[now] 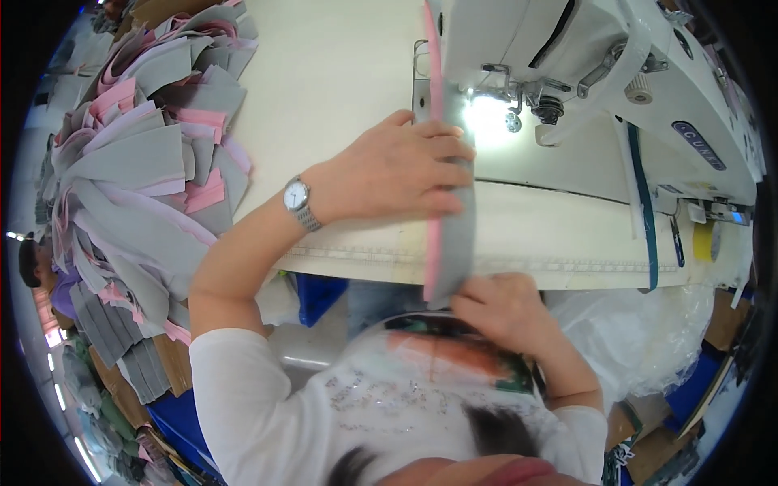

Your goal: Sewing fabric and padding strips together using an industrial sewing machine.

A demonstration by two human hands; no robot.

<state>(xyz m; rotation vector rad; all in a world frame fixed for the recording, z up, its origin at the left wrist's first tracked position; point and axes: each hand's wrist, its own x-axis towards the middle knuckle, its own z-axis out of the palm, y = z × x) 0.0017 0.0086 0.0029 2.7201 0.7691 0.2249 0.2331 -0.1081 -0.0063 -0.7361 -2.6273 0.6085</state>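
Observation:
A long grey and pink fabric strip (454, 251) runs from beside the sewing machine (519, 49) toward me and over the table's front edge. My left hand (389, 170) lies across it, palm down with fingers stretched out, just left of the lit needle area. At the strip's near end, below the table edge, my right hand (504, 312) is closed with its fingertips pinching the fabric. Part of the strip is hidden beneath my left hand.
A tall heap of grey, pink and lilac fabric pieces (130, 154) fills the left side. On the right, a dark green tape (643, 211) hangs over the white table (340, 65), near small thread snips (677, 240). Clear plastic (640, 340) bulges below the edge.

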